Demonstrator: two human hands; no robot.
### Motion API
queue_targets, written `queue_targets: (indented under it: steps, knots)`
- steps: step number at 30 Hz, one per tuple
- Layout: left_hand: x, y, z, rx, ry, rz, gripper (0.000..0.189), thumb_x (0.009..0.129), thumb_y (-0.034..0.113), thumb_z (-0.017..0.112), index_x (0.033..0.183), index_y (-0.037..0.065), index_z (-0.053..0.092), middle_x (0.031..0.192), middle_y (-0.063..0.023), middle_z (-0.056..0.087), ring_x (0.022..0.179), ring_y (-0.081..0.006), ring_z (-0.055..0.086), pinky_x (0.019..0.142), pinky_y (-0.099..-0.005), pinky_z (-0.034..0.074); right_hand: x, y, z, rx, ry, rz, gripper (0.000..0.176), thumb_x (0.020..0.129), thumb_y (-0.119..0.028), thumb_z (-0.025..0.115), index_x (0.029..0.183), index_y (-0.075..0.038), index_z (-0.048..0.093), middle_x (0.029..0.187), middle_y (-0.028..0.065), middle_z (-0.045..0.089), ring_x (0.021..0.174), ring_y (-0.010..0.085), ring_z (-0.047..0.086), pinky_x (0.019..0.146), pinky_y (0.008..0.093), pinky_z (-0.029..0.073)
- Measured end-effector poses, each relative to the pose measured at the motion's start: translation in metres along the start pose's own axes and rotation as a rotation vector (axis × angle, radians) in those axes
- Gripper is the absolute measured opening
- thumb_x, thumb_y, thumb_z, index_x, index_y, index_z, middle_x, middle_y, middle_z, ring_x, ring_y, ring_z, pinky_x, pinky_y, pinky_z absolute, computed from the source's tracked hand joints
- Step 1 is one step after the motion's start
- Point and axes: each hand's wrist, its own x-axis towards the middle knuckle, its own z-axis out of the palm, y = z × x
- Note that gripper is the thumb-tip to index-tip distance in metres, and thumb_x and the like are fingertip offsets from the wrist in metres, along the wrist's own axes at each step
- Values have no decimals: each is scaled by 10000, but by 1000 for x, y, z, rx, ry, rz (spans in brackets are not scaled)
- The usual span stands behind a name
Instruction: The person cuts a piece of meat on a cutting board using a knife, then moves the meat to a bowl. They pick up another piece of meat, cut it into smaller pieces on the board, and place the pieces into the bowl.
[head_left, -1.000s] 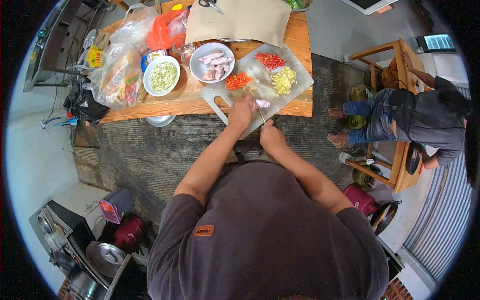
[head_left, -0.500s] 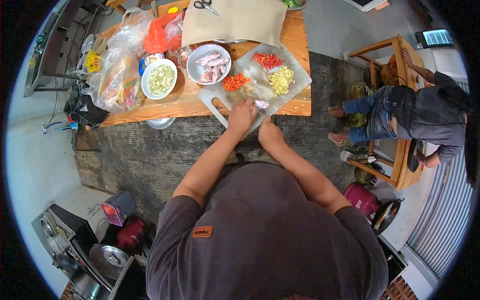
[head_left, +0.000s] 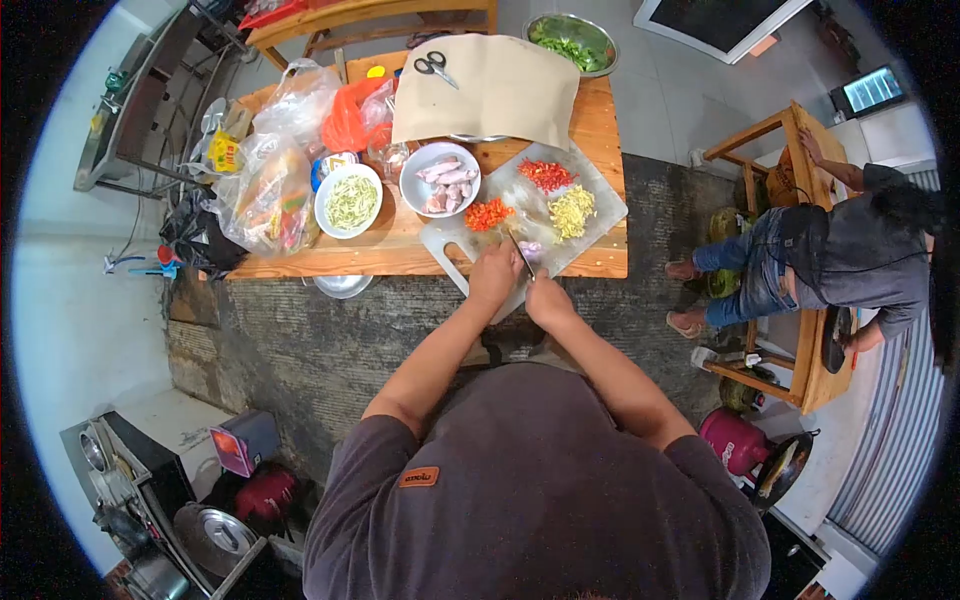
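Observation:
A knife [head_left: 521, 254] is gripped by its handle in my right hand [head_left: 549, 301], its blade slanting up and left over the white cutting board [head_left: 607, 212]. My left hand [head_left: 495, 273] is closed on the board just left of the blade; whatever its fingers hold is hidden. A small pale pink piece [head_left: 531, 250] lies right of the blade. Beyond my hands are orange-red chopped pieces [head_left: 489, 214], red chopped pieces [head_left: 547, 176] and pale yellow strips [head_left: 572, 212]. A white bowl [head_left: 407, 189] with pieces of raw meat stands left of the board.
A bowl of pale green shreds [head_left: 351, 202] and plastic bags [head_left: 262, 195] sit on the wooden table [head_left: 400, 258]. Scissors [head_left: 436, 68] lie on brown paper [head_left: 490, 95]. A metal bowl [head_left: 596, 50] of greens stands behind. Another person [head_left: 850, 240] is at a side table, right.
The view has shifted, so the table appears lower. The knife blade now shows more fully, pointing up-left, and the pink piece lies on its right.

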Motion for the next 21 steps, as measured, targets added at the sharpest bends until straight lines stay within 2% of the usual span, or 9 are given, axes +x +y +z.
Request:
queue_targets:
  steps: [2, 3, 7, 9, 12, 15, 17, 18, 21]
  knots:
    - [1, -3, -6, 5, -6, 39, 197, 854, 152, 676, 915, 14, 550, 837, -209, 621, 820, -409, 618, 716, -495, 504, -8, 0, -19, 66, -87, 8, 344, 991, -197, 467, 1159, 103, 472, 1021, 370, 647, 981, 502, 647, 891, 562, 492]
    - [2, -1, -9, 5, 2, 42, 197, 854, 152, 676, 915, 14, 550, 837, -209, 621, 820, -409, 618, 716, -495, 504, -11, 10, -16, 63, -3, -46, 382, 1016, -299, 474, 1111, 71, 490, 934, 353, 655, 903, 521, 642, 822, 572, 499]
    - [2, 2, -18, 94, 47, 140, 221, 841, 158, 696, 958, 18, 571, 955, -210, 595, 924, -393, 586, 770, -479, 500, -21, 12, -28, 148, -13, -32, 379, 1015, -315, 485, 1100, 54, 497, 921, 347, 657, 903, 520, 641, 810, 580, 490]
    - [1, 2, -19, 112, 60, 180, 220, 841, 158, 698, 966, 19, 581, 997, -211, 580, 957, -390, 572, 787, -480, 496, -25, 5, -32, 240, -62, 46, 394, 1018, -342, 486, 1089, 45, 500, 907, 343, 657, 894, 518, 641, 802, 581, 489]
    - [-6, 1, -15, 116, 75, 212, 215, 845, 152, 697, 978, 18, 594, 1049, -210, 554, 998, -398, 551, 803, -488, 484, -30, 8, -27, 229, -26, 2, 398, 1021, -347, 476, 1073, 47, 499, 893, 345, 654, 886, 521, 642, 795, 582, 488]
    - [-18, -3, -8, 61, 72, 190, 226, 856, 166, 695, 996, 15, 601, 1055, -223, 556, 968, -414, 559, 811, -499, 476, -23, 29, -5, 185, 5, -12, 426, 1032, -376, 452, 1074, 47, 486, 909, 345, 654, 915, 520, 640, 808, 567, 488]
    - [-20, -7, 1, -57, 101, 3, 257, 866, 189, 689, 1028, 6, 614, 1035, -233, 573, 957, -430, 568, 828, -507, 468, -28, 43, 6, 197, 58, -66, 443, 1046, -395, 417, 1095, 43, 465, 921, 336, 655, 940, 516, 638, 824, 553, 487]
    - [-24, -8, 3, -64, 75, -18, 257, 866, 189, 689, 1028, 6, 614, 1035, -233, 573, 957, -430, 568, 828, -507, 468, -37, 33, -5, 284, 8, -35, 426, 1038, -351, 403, 1134, 63, 436, 915, 371, 630, 901, 542, 617, 843, 589, 458]
    - [-17, -10, -2, -172, 56, -50, 279, 874, 213, 684, 1054, 4, 640, 1048, -239, 599, 993, -434, 581, 855, -502, 474, -41, 37, -2, 310, 46, -63, 379, 1029, -331, 428, 1149, 29, 438, 918, 365, 630, 912, 539, 614, 830, 595, 453]
